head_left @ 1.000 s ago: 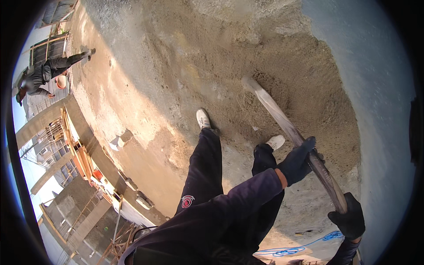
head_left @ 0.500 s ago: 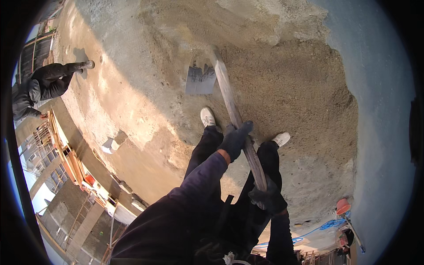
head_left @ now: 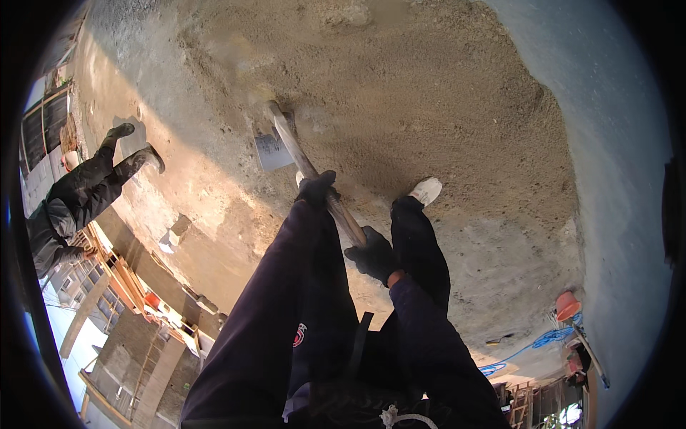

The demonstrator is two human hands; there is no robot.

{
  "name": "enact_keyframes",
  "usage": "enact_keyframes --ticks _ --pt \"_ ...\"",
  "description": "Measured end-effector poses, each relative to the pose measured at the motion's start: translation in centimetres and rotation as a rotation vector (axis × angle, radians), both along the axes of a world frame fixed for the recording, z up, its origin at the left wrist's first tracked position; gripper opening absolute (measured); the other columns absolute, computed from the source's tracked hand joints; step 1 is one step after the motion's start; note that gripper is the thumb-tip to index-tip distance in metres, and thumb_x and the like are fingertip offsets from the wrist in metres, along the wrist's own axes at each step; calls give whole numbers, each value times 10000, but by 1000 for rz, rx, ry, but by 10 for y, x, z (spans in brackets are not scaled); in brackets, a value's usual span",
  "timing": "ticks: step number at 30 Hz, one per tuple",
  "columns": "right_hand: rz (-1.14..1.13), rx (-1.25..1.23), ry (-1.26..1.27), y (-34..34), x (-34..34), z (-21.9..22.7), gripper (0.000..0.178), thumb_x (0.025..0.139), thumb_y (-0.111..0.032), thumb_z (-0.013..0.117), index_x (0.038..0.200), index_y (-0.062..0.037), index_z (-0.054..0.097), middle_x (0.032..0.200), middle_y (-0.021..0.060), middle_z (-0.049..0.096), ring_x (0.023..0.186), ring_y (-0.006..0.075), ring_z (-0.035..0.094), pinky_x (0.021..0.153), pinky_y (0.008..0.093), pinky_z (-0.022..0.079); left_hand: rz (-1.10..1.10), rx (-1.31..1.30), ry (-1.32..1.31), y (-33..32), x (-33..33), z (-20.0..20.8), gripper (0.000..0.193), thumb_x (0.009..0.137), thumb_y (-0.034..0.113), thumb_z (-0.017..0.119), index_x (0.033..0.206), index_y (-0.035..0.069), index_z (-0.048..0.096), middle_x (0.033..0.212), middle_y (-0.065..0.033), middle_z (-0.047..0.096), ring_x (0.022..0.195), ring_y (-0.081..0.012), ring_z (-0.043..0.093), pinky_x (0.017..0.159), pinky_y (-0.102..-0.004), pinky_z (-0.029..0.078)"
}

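Note:
Both my gloved hands grip the worn wooden handle of a hoe (head_left: pixel 289 136), which slants up and left away from me. My left hand (head_left: pixel 314 187) is wrapped round the middle of the handle. Closed near its lower end is my right hand (head_left: pixel 375 256), close to my right thigh. The hoe's flat grey metal blade (head_left: pixel 274 152) sits at the left edge of a spread of brown sandy material (head_left: pixel 443 121), beside my left shoe. Part of the blade is hidden behind the handle.
A grey-blue wall (head_left: pixel 614 179) curves along the right side. A red bucket (head_left: pixel 568 306), a blue hose (head_left: pixel 547 337) and a long-handled tool (head_left: pixel 592 354) lie at its foot. At left, another person (head_left: pixel 86 189) in dark clothes stands near stacked planks (head_left: pixel 125 282). A small block (head_left: pixel 179 230) lies on sunlit ground.
The hoe has moved left and nearer to me, its blade drawn back beside my left shoe. Both hands have shifted left and up in the picture with the handle. The other person has changed stance.

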State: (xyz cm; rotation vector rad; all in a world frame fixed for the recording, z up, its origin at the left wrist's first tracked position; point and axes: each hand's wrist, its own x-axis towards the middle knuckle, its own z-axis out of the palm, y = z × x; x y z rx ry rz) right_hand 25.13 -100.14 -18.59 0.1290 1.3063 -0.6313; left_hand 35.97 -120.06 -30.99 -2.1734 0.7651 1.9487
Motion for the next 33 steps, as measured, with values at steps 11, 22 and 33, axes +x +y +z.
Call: enact_keyframes --ticks 11,22,33 --pt "554 -152 699 211 -252 132 370 733 -215 799 942 -13 570 780 227 650 746 429 670 643 448 528 619 452 491 233 -194 17 175 1011 247 659 1045 100 571 799 -82 633 747 -252 646 781 -428 600" --pt "391 70 359 337 -282 313 620 801 -81 832 1340 13 542 946 88 643 770 143 631 617 302 552 464 780 965 268 -213 226 300 978 314 713 1168 139 562 1094 -19 608 1036 -204 660 918 -417 553" --pt "-158 61 -264 -74 58 191 375 873 -108 778 1132 -52 513 770 51 615 567 149 619 474 258 474 411 -59 463 -112 38 196 357 938 333 747 1097 75 558 848 -46 575 727 -192 632 682 -374 595"
